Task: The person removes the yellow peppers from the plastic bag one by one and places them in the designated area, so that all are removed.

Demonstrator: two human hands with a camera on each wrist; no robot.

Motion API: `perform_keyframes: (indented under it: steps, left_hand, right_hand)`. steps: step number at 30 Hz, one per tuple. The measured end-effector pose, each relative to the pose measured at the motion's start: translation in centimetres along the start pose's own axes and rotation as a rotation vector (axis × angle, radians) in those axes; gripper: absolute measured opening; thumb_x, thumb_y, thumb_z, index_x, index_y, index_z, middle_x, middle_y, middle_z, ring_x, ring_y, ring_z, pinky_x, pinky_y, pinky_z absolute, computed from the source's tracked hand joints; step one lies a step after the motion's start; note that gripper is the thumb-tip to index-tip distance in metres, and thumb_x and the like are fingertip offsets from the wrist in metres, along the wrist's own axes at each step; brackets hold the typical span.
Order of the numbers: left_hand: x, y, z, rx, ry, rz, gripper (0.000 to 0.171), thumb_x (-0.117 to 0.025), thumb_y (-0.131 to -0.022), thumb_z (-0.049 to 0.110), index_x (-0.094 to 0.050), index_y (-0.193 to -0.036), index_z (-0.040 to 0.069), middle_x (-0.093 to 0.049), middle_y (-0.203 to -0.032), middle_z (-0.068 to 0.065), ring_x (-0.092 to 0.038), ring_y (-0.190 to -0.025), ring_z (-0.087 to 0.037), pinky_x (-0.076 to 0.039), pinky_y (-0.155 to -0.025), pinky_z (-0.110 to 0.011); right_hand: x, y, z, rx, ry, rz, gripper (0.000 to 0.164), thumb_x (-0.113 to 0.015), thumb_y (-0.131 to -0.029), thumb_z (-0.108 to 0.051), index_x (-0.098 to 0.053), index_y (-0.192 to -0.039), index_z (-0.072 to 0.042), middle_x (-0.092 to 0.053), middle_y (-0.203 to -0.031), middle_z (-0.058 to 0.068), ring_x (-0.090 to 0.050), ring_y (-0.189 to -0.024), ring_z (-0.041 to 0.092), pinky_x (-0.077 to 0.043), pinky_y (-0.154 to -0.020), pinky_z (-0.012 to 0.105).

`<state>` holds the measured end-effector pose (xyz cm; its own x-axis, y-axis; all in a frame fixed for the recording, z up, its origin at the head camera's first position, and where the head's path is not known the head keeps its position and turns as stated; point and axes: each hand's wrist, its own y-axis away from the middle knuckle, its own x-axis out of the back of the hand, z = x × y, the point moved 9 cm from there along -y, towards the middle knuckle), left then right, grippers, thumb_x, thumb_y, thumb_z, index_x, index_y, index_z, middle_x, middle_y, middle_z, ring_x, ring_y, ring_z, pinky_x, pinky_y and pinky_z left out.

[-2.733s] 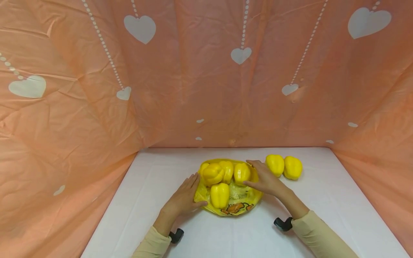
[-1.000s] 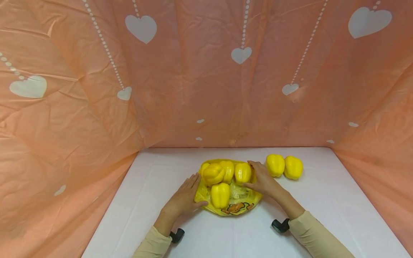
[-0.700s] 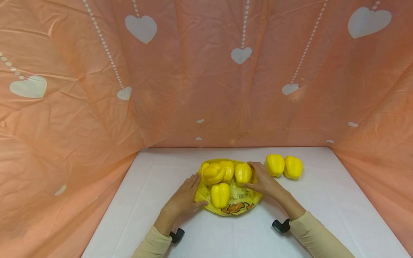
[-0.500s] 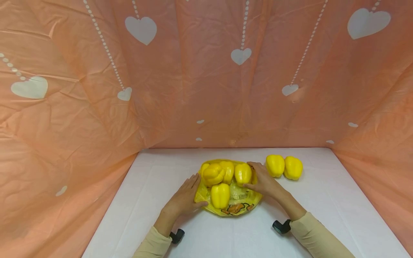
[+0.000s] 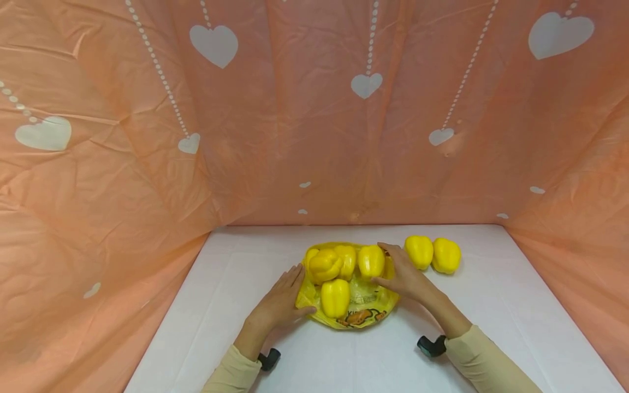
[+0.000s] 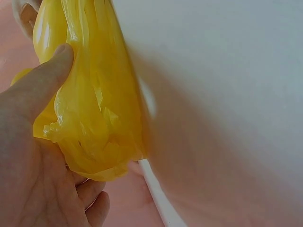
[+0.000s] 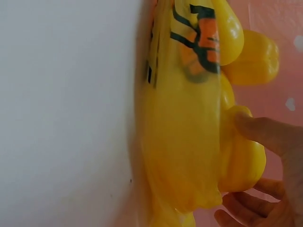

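A yellow plastic bag (image 5: 366,297) with a printed orange-and-black picture sits wide-mouthed on the white table. Several yellow bell peppers lie inside, one at the front (image 5: 336,299) and others grouped at the back left. My left hand (image 5: 279,300) holds the bag's left side; in the left wrist view its thumb (image 6: 59,66) lies over the crumpled plastic and its fingers curl behind. On the right, my right hand (image 5: 407,275) grips a bell pepper (image 5: 370,261) at the bag's back right. In the right wrist view the thumb (image 7: 265,128) presses this pepper, with the fingers below it.
Two more yellow bell peppers (image 5: 432,254) stand side by side on the table, just beyond my right hand. An orange curtain (image 5: 295,136) with white hearts encloses the white table (image 5: 236,267) at the back and sides.
Within the last half second the gripped pepper has shifted slightly up and to the right along with my right hand. My left hand and the bag stay where they were.
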<state>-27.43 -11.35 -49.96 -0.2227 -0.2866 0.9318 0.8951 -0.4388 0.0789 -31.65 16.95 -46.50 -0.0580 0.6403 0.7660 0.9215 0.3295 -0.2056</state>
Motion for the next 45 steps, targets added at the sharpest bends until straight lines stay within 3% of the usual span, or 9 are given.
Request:
perform_keyframes:
  steps: [18, 33, 45]
  left_hand:
    - [0.1, 0.0, 0.0, 0.007, -0.009, 0.011, 0.102, -0.075, -0.099, 0.051, -0.024, -0.168, -0.004, -0.018, -0.178, -0.018, -0.018, -0.165, -0.033, -0.016, -0.136, -0.047]
    - [0.1, 0.1, 0.0, 0.008, -0.003, 0.011, 0.103, -0.076, -0.098, 0.051, -0.024, -0.168, -0.004, -0.019, -0.178, -0.019, -0.019, -0.165, -0.034, -0.017, -0.136, -0.048]
    - [0.1, 0.0, 0.1, 0.006, -0.001, 0.014, 0.103, -0.077, -0.098, 0.050, -0.025, -0.168, -0.005, -0.020, -0.177, -0.020, -0.019, -0.165, -0.034, -0.017, -0.136, -0.048]
  right_hand:
    - [1.7, 1.5, 0.5, -0.061, -0.071, -0.006, 0.093, -0.089, -0.091, -0.027, -0.036, -0.163, -0.004, -0.046, -0.156, 0.027, -0.053, -0.135, 0.048, -0.048, -0.114, 0.067]
    - [3.8, 2.7, 1.3, 0.003, -0.156, 0.053, 0.093, -0.088, -0.090, -0.014, -0.032, -0.162, 0.005, -0.044, -0.154, 0.031, -0.051, -0.136, 0.048, -0.046, -0.115, 0.067]
    - [5.3, 3.9, 2.3, 0.017, -0.204, 0.090, 0.089, -0.088, -0.091, -0.012, -0.034, -0.161, -0.001, -0.040, -0.160, 0.026, -0.050, -0.137, 0.052, -0.045, -0.114, 0.070]
